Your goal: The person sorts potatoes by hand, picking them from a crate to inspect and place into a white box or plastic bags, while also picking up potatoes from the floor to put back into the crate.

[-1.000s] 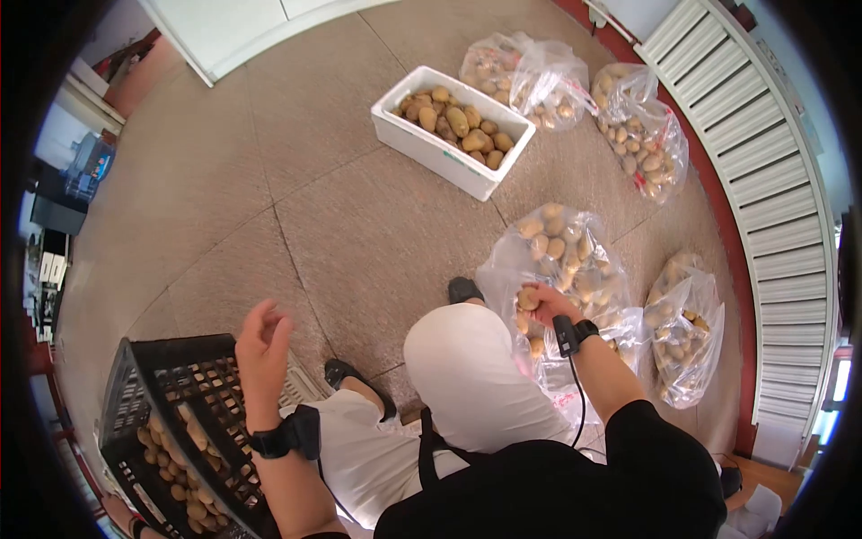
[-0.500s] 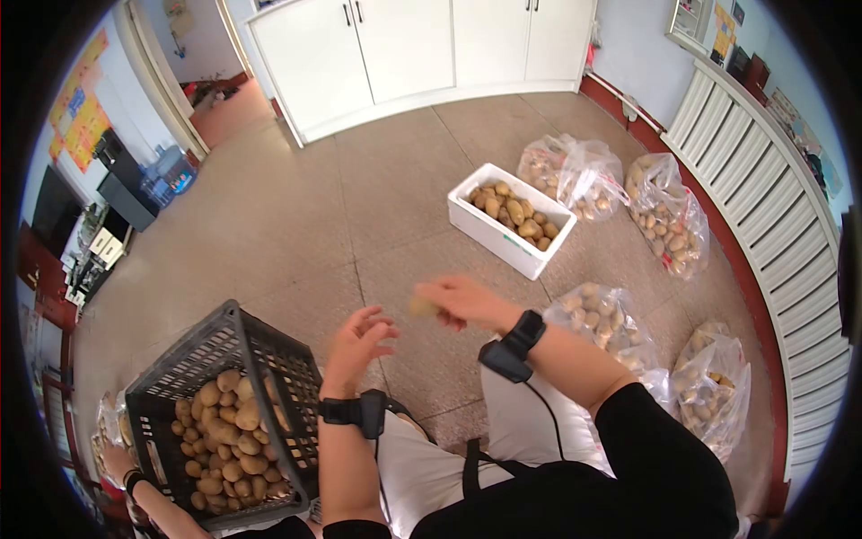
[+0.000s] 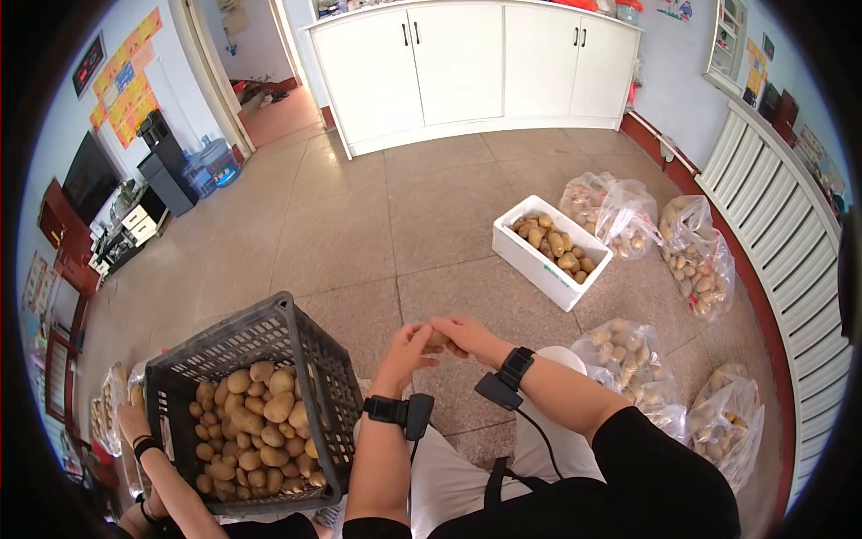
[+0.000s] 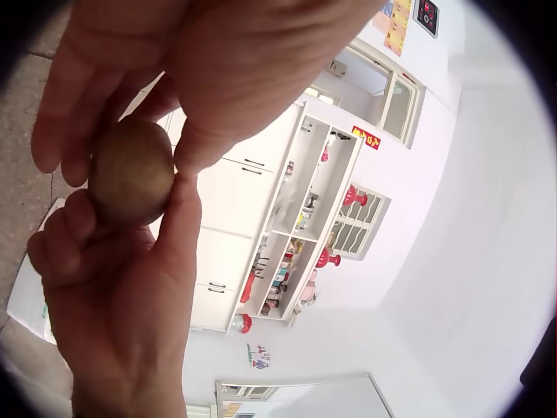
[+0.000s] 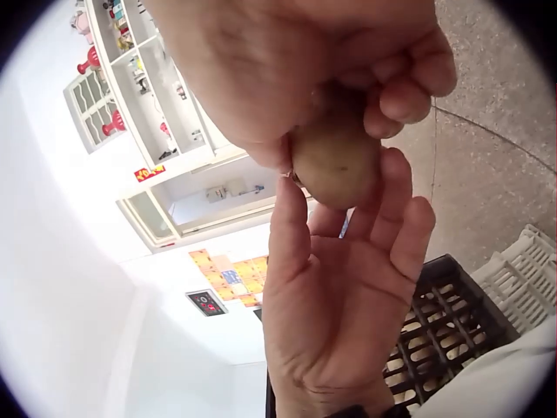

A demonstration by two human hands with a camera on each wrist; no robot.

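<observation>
One potato point(image 3: 437, 340) is between both hands, in front of the knees. The right hand point(image 3: 471, 340) grips it with curled fingers, plainly seen in the right wrist view, where the potato point(image 5: 338, 161) shows below that hand point(image 5: 305, 70). My left hand point(image 3: 403, 361) meets it from the other side, thumb and fingers around the lower part; in the right wrist view the left palm point(image 5: 339, 292) faces up. In the left wrist view the potato point(image 4: 132, 171) lies between the left hand point(image 4: 209, 70) above and the right hand point(image 4: 122, 287) below.
A black crate point(image 3: 337, 377) of potatoes stands at the left, with another person's arm point(image 3: 175, 485) beside it. A white foam box point(image 3: 539, 269) of potatoes and several plastic bags point(image 3: 696, 260) of potatoes are on the floor at the right. White cabinets point(image 3: 458, 72) line the back.
The right hand has come from the bag at the right across to the left hand, carrying the potato. Both hands now touch it. The head view has tilted up and swung left.
</observation>
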